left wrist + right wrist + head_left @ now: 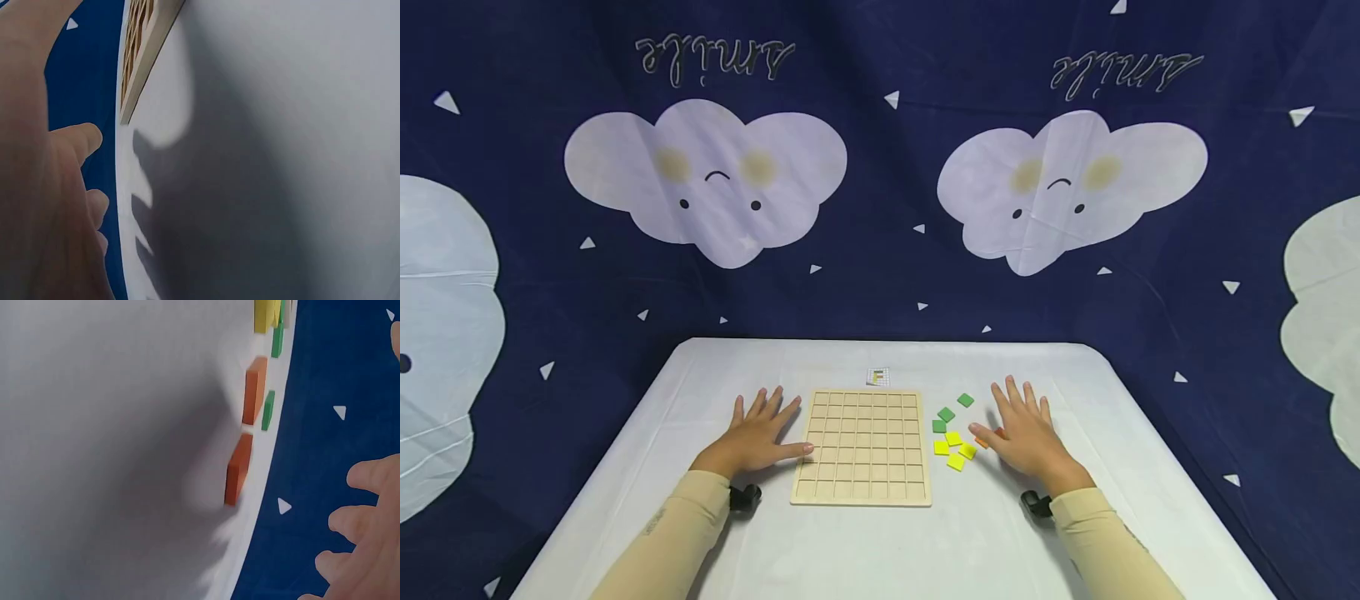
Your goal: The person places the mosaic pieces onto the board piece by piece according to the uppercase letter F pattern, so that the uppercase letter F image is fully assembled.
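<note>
My left hand (758, 437) is spread with straight fingers at the left side of a wooden grid board (861, 447), its thumb overlapping the board's left edge in the head view. My right hand (1024, 429), also spread and holding nothing, hovers over the orange tiles (982, 442), partly hiding them. Two orange tiles (239, 469) show in the right wrist view, below the hand. Several yellow square tiles (953, 438) lie between the board and my right hand. Behind them are three green tiles (946, 414). The board's squares hold no tiles.
A small printed card (877, 377) with a grid pattern lies just behind the board. Everything lies on a white table (850, 550). A dark blue curtain (887, 183) with clouds hangs behind the table's far edge.
</note>
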Tool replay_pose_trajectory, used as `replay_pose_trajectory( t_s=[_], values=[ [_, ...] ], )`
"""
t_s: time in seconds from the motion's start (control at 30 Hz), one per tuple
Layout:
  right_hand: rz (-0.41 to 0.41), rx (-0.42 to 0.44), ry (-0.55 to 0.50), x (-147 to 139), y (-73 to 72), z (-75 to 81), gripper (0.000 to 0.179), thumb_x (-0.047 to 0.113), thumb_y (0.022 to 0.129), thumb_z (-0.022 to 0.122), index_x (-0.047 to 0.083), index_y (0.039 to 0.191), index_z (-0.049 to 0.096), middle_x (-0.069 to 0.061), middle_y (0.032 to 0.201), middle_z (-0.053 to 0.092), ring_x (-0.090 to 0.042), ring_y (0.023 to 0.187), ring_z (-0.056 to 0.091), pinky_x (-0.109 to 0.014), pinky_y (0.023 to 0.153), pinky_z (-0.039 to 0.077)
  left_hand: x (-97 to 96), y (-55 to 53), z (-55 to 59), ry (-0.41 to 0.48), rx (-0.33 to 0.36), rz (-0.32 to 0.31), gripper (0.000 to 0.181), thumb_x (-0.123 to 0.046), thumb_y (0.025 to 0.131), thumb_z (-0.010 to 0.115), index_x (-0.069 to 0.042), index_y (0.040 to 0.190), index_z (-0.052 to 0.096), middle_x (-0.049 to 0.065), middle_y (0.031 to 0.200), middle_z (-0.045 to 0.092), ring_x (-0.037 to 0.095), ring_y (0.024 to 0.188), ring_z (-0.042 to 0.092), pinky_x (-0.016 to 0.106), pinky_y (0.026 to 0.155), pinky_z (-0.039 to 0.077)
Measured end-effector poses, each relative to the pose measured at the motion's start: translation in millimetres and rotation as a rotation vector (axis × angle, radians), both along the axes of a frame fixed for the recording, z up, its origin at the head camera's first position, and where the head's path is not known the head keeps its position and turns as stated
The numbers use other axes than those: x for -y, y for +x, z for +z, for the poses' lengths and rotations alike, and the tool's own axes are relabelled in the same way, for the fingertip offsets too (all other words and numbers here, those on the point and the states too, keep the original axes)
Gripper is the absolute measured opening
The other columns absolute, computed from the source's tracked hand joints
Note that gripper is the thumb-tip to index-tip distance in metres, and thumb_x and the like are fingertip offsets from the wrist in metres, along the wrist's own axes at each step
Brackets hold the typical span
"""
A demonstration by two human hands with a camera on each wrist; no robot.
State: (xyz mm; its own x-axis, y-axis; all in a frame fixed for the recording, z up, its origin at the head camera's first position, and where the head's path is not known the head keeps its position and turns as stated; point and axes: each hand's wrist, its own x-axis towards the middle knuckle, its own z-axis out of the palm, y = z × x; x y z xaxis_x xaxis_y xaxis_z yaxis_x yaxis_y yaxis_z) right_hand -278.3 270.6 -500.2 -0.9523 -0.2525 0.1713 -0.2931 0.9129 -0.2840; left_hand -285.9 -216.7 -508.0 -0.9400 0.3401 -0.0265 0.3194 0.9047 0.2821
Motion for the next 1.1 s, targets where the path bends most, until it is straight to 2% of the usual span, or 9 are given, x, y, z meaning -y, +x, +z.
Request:
replay_pose_trajectory(
  t_s=[0.23, 0.5, 0.67, 0.87, 1.1],
  values=[
    [0.018, 0.001, -0.043, 21, -3.4, -6.8, 0.093, 0.065, 0.105, 0.049, -0.003, 0.163, 0.030, -0.029, 0.170, 0.015, -0.054, 0.154, 0.004, -0.073, 0.119, 0.000, -15.3, 7.2, -4.1, -0.009, 0.039, -0.007, 0.107, -0.082, 0.089, 0.056, -0.013, 0.167, 0.031, 0.026, 0.171, 0.016, 0.051, 0.155, 0.008, 0.071, 0.118, -0.008],
    [0.049, 0.033, -0.053, 42, -7.6, -12.1, 0.086, 0.057, 0.106, 0.056, -0.002, 0.163, 0.033, -0.028, 0.166, 0.027, -0.051, 0.154, 0.015, -0.069, 0.121, 0.002, -29.8, 15.0, -7.1, 0.027, 0.073, -0.074, 0.109, -0.082, 0.089, 0.056, -0.011, 0.168, 0.028, 0.024, 0.171, 0.016, 0.047, 0.156, 0.007, 0.069, 0.120, -0.007],
    [0.085, 0.069, -0.068, 50, -6.9, -13.5, 0.082, 0.055, 0.106, 0.057, -0.002, 0.161, 0.037, -0.026, 0.164, 0.036, -0.047, 0.153, 0.024, -0.064, 0.123, 0.014, -35.7, 19.4, -6.7, 0.065, 0.075, -0.091, 0.110, -0.078, 0.090, 0.060, -0.009, 0.168, 0.027, 0.026, 0.170, 0.016, 0.048, 0.156, 0.008, 0.067, 0.120, -0.007],
    [0.106, 0.140, -0.152, 57, 1.5, -16.4, 0.082, 0.051, 0.104, 0.065, -0.001, 0.161, 0.038, -0.021, 0.162, 0.042, -0.042, 0.149, 0.036, -0.058, 0.120, 0.029, -34.8, 21.2, -15.6, 0.080, 0.056, -0.103, 0.113, -0.077, 0.088, 0.063, -0.005, 0.167, 0.027, 0.027, 0.171, 0.013, 0.049, 0.156, 0.007, 0.069, 0.120, -0.004],
    [0.159, 0.069, -0.180, 65, 9.9, -17.4, 0.070, 0.040, 0.098, 0.077, 0.001, 0.151, 0.054, -0.017, 0.152, 0.054, -0.039, 0.143, 0.046, -0.056, 0.117, 0.035, -30.5, 22.7, -23.7, 0.118, 0.050, -0.090, 0.120, -0.080, 0.084, 0.066, -0.003, 0.167, 0.025, 0.023, 0.172, 0.011, 0.045, 0.157, 0.003, 0.066, 0.121, -0.004]
  ],
)
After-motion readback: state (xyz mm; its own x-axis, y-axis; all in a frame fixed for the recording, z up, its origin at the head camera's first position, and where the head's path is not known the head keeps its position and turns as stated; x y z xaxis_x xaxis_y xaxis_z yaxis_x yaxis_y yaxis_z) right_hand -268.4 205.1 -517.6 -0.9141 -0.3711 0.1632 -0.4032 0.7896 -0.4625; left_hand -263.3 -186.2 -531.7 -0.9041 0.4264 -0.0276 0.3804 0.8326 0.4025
